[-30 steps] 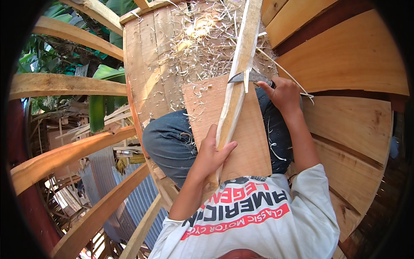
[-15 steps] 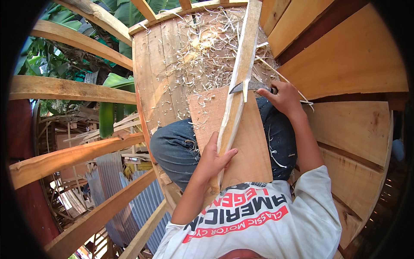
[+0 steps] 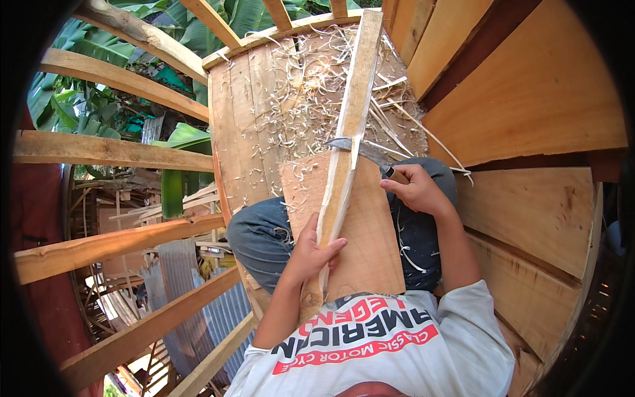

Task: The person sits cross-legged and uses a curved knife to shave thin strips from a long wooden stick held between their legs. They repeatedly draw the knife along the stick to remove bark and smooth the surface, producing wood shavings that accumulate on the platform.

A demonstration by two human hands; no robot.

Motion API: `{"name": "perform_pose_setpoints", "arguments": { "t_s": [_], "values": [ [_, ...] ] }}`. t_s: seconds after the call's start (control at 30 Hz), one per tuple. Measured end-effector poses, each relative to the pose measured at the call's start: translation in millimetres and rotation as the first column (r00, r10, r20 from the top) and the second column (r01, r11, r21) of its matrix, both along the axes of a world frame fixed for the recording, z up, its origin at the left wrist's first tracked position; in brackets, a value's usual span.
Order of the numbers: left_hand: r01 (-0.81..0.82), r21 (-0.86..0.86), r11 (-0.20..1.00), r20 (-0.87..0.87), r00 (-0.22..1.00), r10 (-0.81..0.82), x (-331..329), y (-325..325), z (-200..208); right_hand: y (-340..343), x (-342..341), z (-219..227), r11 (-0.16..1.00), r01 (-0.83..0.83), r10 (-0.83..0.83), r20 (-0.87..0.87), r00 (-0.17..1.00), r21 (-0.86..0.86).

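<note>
A long wooden strip with pale, freshly cut edges slants away from my lap across a flat board. My left hand is closed round its near part, thumb across the top. In my right hand is the dark handle of a knife, whose curved blade lies across the strip, tip past its left edge. A sliver of wood stands partly peeled from the strip at the blade. The board rests on my crossed legs in blue jeans.
Curled wood shavings litter the plank floor ahead. Longer thin offcuts lie at the right, near the plank wall. Open wooden rails run along the left, with banana leaves and corrugated sheets beyond.
The knife and my right hand have come nearer my body, the handle now lower than the blade. The strip's far end has shifted left, and the view has moved slightly.
</note>
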State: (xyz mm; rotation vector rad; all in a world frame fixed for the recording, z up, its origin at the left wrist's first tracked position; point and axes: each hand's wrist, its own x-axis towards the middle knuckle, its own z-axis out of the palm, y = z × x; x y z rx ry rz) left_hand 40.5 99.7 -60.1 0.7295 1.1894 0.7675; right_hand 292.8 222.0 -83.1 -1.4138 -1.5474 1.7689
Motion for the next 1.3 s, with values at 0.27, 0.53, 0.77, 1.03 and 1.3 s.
{"name": "perform_pose_setpoints", "arguments": {
  "t_s": [0.27, 0.53, 0.77, 1.03, 1.3],
  "values": [
    [-0.012, 0.001, 1.0, 0.022, 1.0, 0.012, 1.5, 1.2, -7.8, -9.4, -7.5, -16.8, 0.955, 0.074, -0.087, 0.034, 0.996, 0.287],
    [0.03, 0.03, 0.999, -0.066, 0.997, -0.028, 4.0, 1.1, -1.3, 15.5, 15.1, 2.1, 0.95, -0.133, 0.04, -0.31, 0.95, -0.284],
    [0.028, 0.047, 0.998, -0.093, 0.995, -0.023, 4.3, -1.1, -0.1, -3.5, -4.1, -6.3, 0.996, 0.087, -0.089, -0.111, 0.99, -0.019],
    [0.005, 0.016, 1.0, -0.075, 0.997, -0.004, 6.9, 1.6, 0.9, -10.9, -13.3, -15.7, 0.936, 0.175, -0.192, 0.026, 0.981, 0.304],
    [0.036, 0.016, 0.999, -0.153, 0.988, -0.033, 6.8, -1.6, 1.5, 3.7, -6.0, -4.2, 0.947, 0.034, -0.157, -0.367, 0.917, -0.321]
  ]
}}
